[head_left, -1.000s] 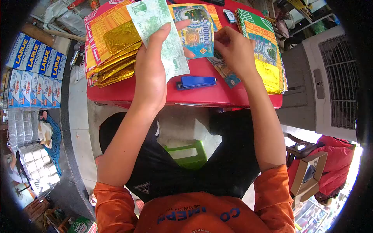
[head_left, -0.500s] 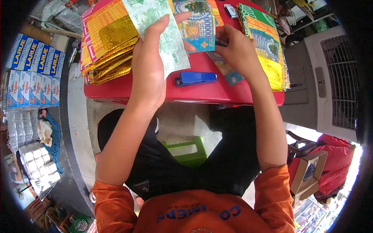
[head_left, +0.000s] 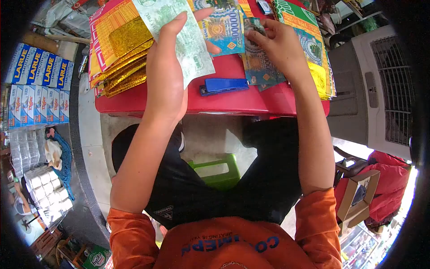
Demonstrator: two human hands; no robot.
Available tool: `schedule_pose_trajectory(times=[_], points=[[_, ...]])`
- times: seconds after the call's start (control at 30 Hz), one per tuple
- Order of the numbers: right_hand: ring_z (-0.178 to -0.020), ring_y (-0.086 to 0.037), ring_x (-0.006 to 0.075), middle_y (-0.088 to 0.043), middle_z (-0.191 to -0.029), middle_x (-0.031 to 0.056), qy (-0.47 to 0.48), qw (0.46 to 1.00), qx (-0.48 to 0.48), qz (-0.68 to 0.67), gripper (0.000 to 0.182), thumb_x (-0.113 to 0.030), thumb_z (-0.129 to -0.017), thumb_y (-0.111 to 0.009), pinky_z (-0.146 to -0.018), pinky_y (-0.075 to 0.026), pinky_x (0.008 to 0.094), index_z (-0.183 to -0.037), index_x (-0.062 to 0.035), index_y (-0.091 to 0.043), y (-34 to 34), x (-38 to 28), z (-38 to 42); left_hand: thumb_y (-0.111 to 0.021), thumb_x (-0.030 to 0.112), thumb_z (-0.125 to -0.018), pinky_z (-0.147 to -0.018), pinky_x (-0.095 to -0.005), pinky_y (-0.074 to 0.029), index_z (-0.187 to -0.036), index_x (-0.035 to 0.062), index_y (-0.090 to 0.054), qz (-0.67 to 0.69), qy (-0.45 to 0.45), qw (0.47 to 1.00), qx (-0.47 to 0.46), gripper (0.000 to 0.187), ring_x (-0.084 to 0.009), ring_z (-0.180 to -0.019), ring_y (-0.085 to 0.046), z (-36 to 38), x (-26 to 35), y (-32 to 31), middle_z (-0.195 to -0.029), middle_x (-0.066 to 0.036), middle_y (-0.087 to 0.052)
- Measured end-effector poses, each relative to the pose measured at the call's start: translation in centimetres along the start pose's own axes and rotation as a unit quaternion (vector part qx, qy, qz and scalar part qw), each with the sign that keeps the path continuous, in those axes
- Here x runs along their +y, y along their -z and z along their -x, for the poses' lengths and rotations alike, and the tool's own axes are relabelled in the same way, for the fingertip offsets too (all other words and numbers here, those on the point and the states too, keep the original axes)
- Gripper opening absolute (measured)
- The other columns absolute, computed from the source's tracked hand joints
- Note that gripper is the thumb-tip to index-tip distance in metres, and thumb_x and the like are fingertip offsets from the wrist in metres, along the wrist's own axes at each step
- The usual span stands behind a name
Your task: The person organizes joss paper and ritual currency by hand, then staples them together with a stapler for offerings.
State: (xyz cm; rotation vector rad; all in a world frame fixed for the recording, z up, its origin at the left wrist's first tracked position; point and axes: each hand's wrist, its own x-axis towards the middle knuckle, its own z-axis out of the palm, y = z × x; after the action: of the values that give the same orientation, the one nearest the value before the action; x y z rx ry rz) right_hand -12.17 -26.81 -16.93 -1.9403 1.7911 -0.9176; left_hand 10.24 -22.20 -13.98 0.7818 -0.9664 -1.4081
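A pale green printed paper note (head_left: 192, 51) lies across my left hand (head_left: 168, 67), under the thumb, with the other fingers reaching out past its right edge. Beside those fingers is a bright blue paper note (head_left: 224, 31) printed with a sun and large figures. My right hand (head_left: 284, 47) pinches a darker blue note (head_left: 260, 67) between thumb and fingers, near the table's front. A blue stapler (head_left: 224, 86) rests on the red table (head_left: 201, 104) below the notes.
Gold and orange joss paper (head_left: 123, 54) is stacked at the table's left. Another bundle (head_left: 309, 45), green, blue and gold, sits right. A grey air cooler (head_left: 371, 89) stands beyond it. Beer cartons (head_left: 40, 85) are at the left, and a green stool (head_left: 219, 172) below.
My right hand has moved slightly right and up, drawing the darker blue note apart from the bright one so more of it shows. My left hand still holds the green note.
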Motion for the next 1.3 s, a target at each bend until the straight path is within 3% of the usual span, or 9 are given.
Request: schedule_pose_trajectory(times=[0.07,0.17,0.3,0.47,0.9,1.0,1.07,1.17,1.3], points=[[-0.077,-0.069,0.0124,-0.075,-0.087,0.0109,-0.012,0.999,-0.039,0.012,0.036,-0.027,-0.093,-0.073,-0.072,-0.053,0.0288,-0.113,0.0026,-0.072,0.2,-0.3,0.1,-0.049,0.039,-0.101,-0.076,-0.0327,-0.053,-0.135,0.0035,-0.054,-0.002,0.001,1.000,0.001,0.049,-0.0179,-0.083,-0.068,0.0,0.0,0.2,-0.136,-0.009,-0.064],[-0.072,-0.070,0.0352,-0.070,-0.079,0.0232,0.018,0.996,0.009,-0.088,0.041,-0.040,-0.089,-0.073,-0.070,-0.052,0.0431,-0.098,0.0000,-0.076,-1.0,0.8,0.0,-0.046,0.035,-0.103,-0.082,-0.0345,-0.056,-0.140,0.0079,-0.047,-0.005,0.000,1.000,-0.020,0.046,-0.0163,-0.081,-0.067,-0.1,0.0,0.3,-0.137,-0.015,-0.063],[-0.073,-0.070,0.0350,-0.071,-0.080,0.0229,-0.012,0.987,0.015,-0.157,0.041,-0.040,-0.091,-0.071,-0.070,-0.053,0.0431,-0.099,-0.0006,-0.075,-1.0,0.3,0.0,-0.045,0.036,-0.103,-0.081,-0.0330,-0.056,-0.139,0.0074,-0.047,-0.027,-0.004,1.000,0.005,0.046,-0.0163,-0.081,-0.067,-0.2,0.1,0.1,-0.136,-0.015,-0.063],[-0.077,-0.071,0.0354,-0.072,-0.084,0.0214,0.101,0.991,0.060,0.063,0.037,-0.037,-0.092,-0.070,-0.075,-0.054,0.0430,-0.102,-0.0023,-0.076,-0.9,1.5,-0.1,-0.048,0.042,-0.101,-0.073,-0.0307,-0.055,-0.148,-0.0035,-0.039,0.050,0.056,0.997,0.021,0.066,-0.0181,-0.080,-0.066,0.1,1.2,-0.6,-0.137,-0.017,-0.061],[-0.085,-0.068,0.0125,-0.075,-0.094,0.0078,-0.032,0.992,-0.071,-0.099,0.038,-0.030,-0.094,-0.070,-0.080,-0.053,0.0305,-0.116,0.0007,-0.072,0.6,-0.2,0.6,-0.047,0.041,-0.102,-0.072,-0.0299,-0.055,-0.142,-0.0054,-0.045,-0.017,0.007,0.998,0.054,0.062,-0.0164,-0.079,-0.066,0.4,1.1,-1.3,-0.133,-0.017,-0.063],[-0.090,-0.070,0.0212,-0.075,-0.097,0.0129,-0.091,0.970,-0.126,-0.189,0.039,-0.034,-0.091,-0.072,-0.085,-0.053,0.0350,-0.114,-0.0020,-0.074,-0.4,0.2,0.2,-0.046,0.041,-0.102,-0.071,-0.0298,-0.055,-0.142,-0.0052,-0.046,-0.026,-0.010,0.997,0.075,0.061,-0.0164,-0.079,-0.066,0.7,1.2,-2.5,-0.133,-0.017,-0.063],[-0.100,-0.069,0.0329,-0.072,-0.104,0.0187,0.100,0.988,0.034,0.109,0.040,-0.039,-0.087,-0.074,-0.091,-0.052,0.0433,-0.110,-0.0069,-0.077,-1.8,1.8,-0.2,-0.046,0.040,-0.102,-0.071,-0.0297,-0.055,-0.141,-0.0051,-0.047,-0.064,-0.025,0.993,0.098,0.060,-0.0164,-0.079,-0.065,0.7,0.8,-2.5,-0.132,-0.017,-0.063],[-0.110,-0.063,0.0418,-0.069,-0.111,0.0226,0.013,0.984,0.010,0.180,0.042,-0.043,-0.083,-0.074,-0.096,-0.048,0.0498,-0.109,-0.0108,-0.078,-3.3,0.1,0.0,-0.046,0.039,-0.102,-0.071,-0.0297,-0.055,-0.142,-0.0048,-0.045,-0.038,-0.037,0.997,0.064,0.060,-0.0163,-0.078,-0.065,0.0,0.4,-1.1,-0.132,-0.017,-0.064],[-0.095,-0.070,0.0391,-0.074,-0.097,0.0187,-0.004,0.988,0.000,0.157,0.039,-0.040,-0.083,-0.073,-0.092,-0.051,0.0507,-0.109,-0.0102,-0.078,-3.8,-0.4,-0.3,-0.045,0.038,-0.103,-0.071,-0.0304,-0.056,-0.142,-0.0045,-0.046,-0.015,-0.014,0.998,0.063,0.058,-0.0160,-0.079,-0.066,0.2,0.2,-1.5,-0.130,-0.017,-0.064]])
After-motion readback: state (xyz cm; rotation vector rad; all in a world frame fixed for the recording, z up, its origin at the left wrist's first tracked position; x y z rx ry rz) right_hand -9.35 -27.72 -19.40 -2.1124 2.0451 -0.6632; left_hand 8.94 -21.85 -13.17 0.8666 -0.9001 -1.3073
